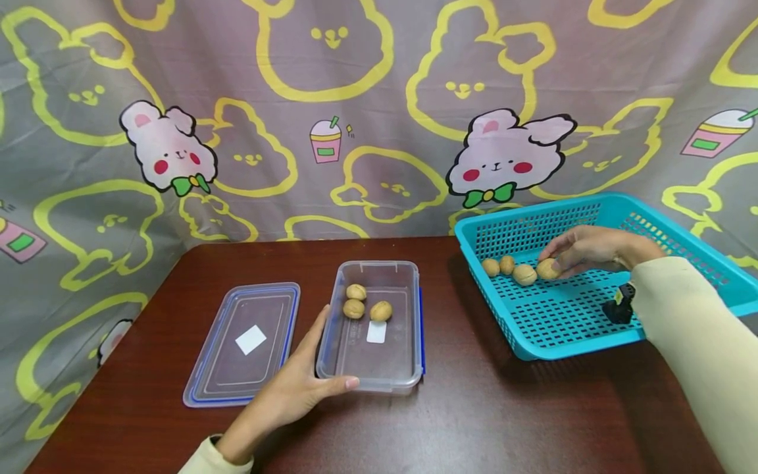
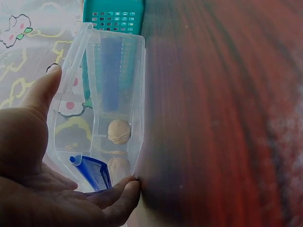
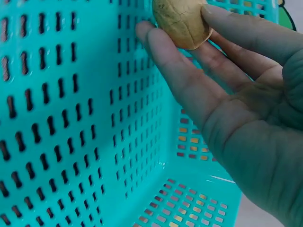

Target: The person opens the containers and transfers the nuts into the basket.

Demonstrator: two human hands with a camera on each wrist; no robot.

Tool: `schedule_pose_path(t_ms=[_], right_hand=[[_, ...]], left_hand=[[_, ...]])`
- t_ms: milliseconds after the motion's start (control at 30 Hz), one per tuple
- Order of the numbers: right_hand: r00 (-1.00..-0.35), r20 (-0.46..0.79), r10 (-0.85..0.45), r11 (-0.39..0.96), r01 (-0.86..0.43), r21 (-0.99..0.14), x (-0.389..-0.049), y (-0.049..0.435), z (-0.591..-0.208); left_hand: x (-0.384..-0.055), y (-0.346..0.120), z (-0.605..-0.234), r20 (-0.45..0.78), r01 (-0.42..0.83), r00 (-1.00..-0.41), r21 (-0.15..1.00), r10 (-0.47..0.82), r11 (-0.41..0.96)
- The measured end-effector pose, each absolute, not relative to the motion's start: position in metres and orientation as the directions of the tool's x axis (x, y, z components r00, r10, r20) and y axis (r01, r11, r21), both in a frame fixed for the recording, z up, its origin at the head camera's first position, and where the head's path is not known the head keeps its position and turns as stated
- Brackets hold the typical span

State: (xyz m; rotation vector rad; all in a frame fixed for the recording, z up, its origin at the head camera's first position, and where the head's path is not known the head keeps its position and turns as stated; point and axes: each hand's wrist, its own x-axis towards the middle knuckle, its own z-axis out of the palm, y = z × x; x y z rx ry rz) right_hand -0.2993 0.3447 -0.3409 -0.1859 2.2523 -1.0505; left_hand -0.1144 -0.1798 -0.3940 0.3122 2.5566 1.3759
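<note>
In the head view, my right hand (image 1: 583, 250) pinches a walnut (image 1: 547, 268) between thumb and fingers, inside the turquoise basket (image 1: 568, 339). The right wrist view also shows this walnut (image 3: 182, 21) at the fingertips. Three more walnuts (image 1: 524, 274) lie in a row just left of it on the basket floor. My left hand (image 1: 299, 385) rests against the near left corner of a clear plastic box (image 1: 379, 362), thumb along the front and fingers along the left side. Inside the box are three walnuts (image 1: 381, 311) and a white label (image 1: 376, 332).
A clear lid (image 1: 227, 368) with a blue seal and a white square lies left of the box. Blue clips (image 1: 422, 329) hang at the box's right side. Behind the brown table (image 1: 468, 421) hangs a patterned curtain (image 1: 391, 118). A small black device (image 1: 620, 305) sits at my right wrist.
</note>
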Motion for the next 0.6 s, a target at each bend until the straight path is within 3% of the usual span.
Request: schedule_pose_path(t_ms=[600], right_hand=[[-0.779, -0.555, -0.292, 0.672, 0.246, -0.699, -0.299, 0.334, -0.346]], left_hand=[[-0.114, -0.180, -0.394, -0.092, 0.083, -0.953, 0.836, 0.289, 0.542]])
